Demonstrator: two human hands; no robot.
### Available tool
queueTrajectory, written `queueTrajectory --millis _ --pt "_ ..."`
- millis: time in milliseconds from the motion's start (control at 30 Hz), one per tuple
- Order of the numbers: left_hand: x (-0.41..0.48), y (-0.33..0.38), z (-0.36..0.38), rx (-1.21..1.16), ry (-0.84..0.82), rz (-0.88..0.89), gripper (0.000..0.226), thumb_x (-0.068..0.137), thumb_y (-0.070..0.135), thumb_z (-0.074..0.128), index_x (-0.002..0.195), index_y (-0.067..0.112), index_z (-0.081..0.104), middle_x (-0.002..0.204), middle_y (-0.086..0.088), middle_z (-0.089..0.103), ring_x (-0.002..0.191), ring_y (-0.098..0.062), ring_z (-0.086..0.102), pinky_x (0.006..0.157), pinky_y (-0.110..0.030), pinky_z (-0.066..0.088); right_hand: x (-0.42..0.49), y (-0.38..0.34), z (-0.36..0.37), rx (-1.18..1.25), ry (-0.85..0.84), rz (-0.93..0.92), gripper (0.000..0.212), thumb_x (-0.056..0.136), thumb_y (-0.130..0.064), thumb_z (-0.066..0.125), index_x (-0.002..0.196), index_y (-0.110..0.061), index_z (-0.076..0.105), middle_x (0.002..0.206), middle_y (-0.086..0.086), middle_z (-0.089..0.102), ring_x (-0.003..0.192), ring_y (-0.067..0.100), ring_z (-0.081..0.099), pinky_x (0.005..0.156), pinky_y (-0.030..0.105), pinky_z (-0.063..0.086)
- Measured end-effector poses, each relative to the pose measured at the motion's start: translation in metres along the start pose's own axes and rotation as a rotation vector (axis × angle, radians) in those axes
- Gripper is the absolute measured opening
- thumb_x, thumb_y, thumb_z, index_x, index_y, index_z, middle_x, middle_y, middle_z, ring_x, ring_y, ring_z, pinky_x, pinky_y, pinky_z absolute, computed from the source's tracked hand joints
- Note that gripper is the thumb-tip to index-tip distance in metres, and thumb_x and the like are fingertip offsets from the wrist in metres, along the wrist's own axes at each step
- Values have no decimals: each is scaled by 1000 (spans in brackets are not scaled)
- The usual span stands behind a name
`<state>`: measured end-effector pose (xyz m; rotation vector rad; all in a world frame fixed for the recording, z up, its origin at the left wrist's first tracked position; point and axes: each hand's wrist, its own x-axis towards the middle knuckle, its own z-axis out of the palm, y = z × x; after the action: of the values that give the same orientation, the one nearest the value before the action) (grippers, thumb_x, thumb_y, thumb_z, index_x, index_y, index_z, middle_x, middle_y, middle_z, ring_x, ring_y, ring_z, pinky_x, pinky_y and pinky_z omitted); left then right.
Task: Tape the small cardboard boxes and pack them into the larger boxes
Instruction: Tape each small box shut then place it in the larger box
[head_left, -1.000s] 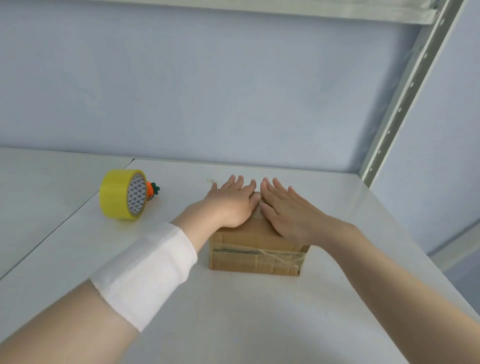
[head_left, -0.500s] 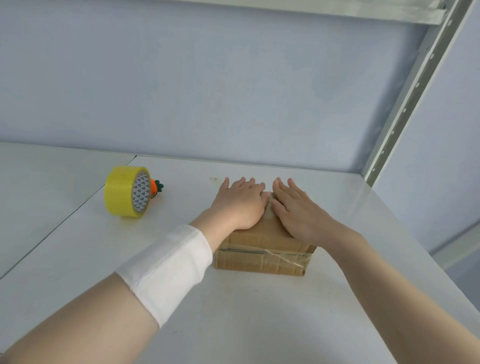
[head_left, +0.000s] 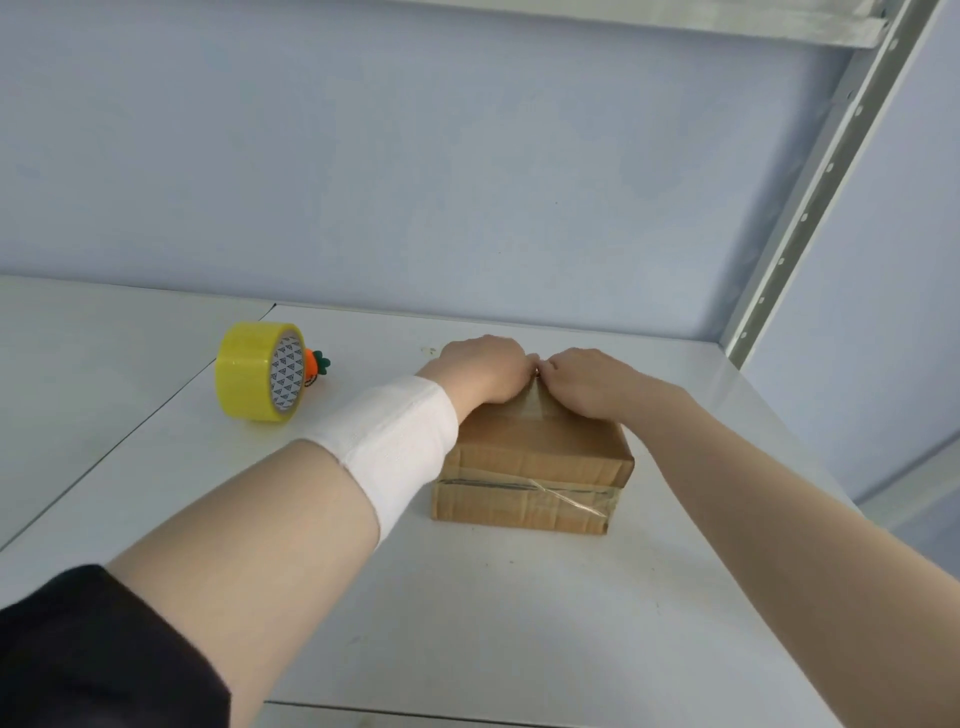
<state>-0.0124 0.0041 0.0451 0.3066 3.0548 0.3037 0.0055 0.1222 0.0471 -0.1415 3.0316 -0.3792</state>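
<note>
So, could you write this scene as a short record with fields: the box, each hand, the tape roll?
box: small cardboard box on the white table, clear tape across its front
left hand: at the box's far top edge, fingers bent over it, tips hidden
right hand: same edge, meeting the left hand
tape roll: yellow, standing on its edge, left of the box, apart
carrot charm: beside the roll
</note>
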Motion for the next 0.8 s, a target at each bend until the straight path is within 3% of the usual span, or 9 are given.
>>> queueTrajectory --millis 200,367,500,567,633,700,800 --pt "6 -2 15 -5 98 -29 42 99 35 23 105 14 59 118 -10 61 105 -28 55 73 -31 29 5 1 12 -9 95 75 36 100 -30 23 80 -12 47 114 15 60 87 25 45 76 31 32" --pt "3 3 11 -35 110 -39 36 100 28 27 103 12 59 116 -9 61 105 -28 55 74 -30 31 0 -7 8 -43 105 76 35 101 -24 23 87 -11 52 115 14 59 97 29 50 77 32 33" --pt "-10 0 6 -95 319 34 43 101 33 22 102 11 60 111 -10 62 103 -28 54 76 -32 34 -10 -4 4 -184 305 25 48 101 -36 21 102 -7 60 116 14 60 109 33 50 81 37 33" --pt "-20 -7 5 -91 284 80 41 101 35 22 117 14 53 120 -10 56 110 -30 48 85 -36 35 -15 3 7 -135 267 -4 49 100 -41 22 125 -13 53 133 13 50 129 35 36 98 43 31" --pt "-28 -13 10 -112 98 84 43 101 38 19 129 18 45 131 -10 48 121 -29 40 95 -39 32 -19 7 16 -26 97 -22 52 100 -42 19 143 -17 35 150 10 33 143 31 14 114 44 16" --pt "-29 -14 11 -114 -23 66 46 101 38 16 135 19 40 137 -9 43 127 -27 35 101 -40 32 -18 8 18 0 -18 -30 55 101 -40 14 149 -15 21 157 7 19 146 27 1 118 42 5" --pt "-26 -14 3 -56 -5 77 49 101 39 15 137 18 40 141 -9 41 131 -27 33 103 -40 30 -17 7 9 -12 -29 -68 56 101 -36 12 150 -9 10 159 5 7 146 23 -11 119 39 -2"
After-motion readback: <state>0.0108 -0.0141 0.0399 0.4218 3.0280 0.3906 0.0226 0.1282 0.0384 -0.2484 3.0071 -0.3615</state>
